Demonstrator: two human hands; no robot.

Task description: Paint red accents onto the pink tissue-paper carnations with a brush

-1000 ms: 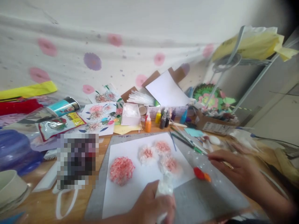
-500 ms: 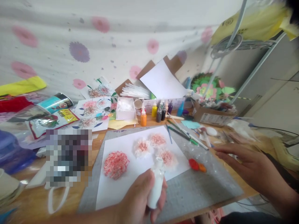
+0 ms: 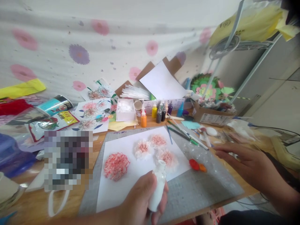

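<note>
My left hand (image 3: 138,203) is closed around a small white glue bottle (image 3: 158,184), held upright over the near edge of a white paper sheet (image 3: 131,184). On that sheet lie several fluffy pink-and-white flowers (image 3: 116,165). The sheet rests on a grey cutting mat (image 3: 201,190). My right hand (image 3: 243,164) hovers palm down at the mat's right edge, fingers stretched out and holding nothing. A red and an orange cap (image 3: 197,165) lie on the mat between the hands.
Small dye bottles (image 3: 158,113) and a white box (image 3: 125,109) stand behind the mat. Pens and brushes (image 3: 185,134) lie at its far right corner. Flower pictures (image 3: 93,114), packets and a blue bowl (image 3: 11,153) crowd the left. A cardboard tray (image 3: 213,117) sits at the right.
My left hand has lifted the white bottle upright from low at the sheet's edge. My right hand has drifted slightly right and spread flatter. The camera view has shifted a little.
</note>
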